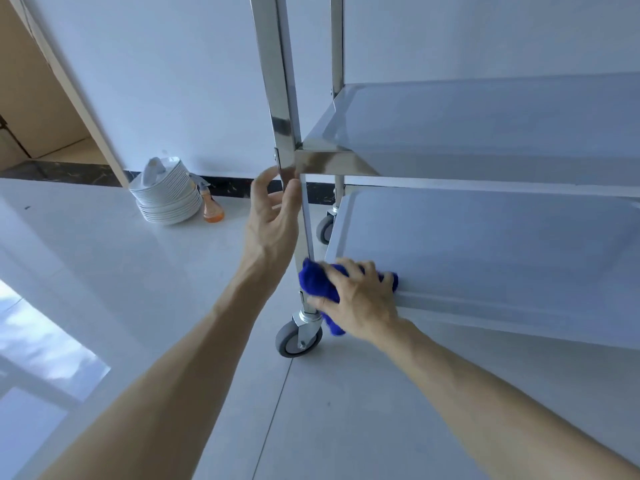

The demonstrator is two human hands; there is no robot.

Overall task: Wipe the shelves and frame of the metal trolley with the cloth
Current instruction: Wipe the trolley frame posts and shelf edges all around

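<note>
Two hands on the trolley: right hand (pixel 360 296) grips a bunched blue cloth (pixel 317 280), pressing it on the front left corner of the bottom shelf (pixel 485 244), by the post (pixel 277 98). Left hand (pixel 272 216) has thumb and fingers curled round that post just under the middle shelf (pixel 485 119). Front caster (pixel 294 337) sits below the cloth. Plate stack (pixel 166 195) and orange spray bottle (pixel 211 206) stand on the floor (pixel 346 410) by the wall.

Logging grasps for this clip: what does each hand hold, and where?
The left hand grips the trolley's front upright post just below the middle shelf; the right hand clutches the bunched blue cloth.
</note>
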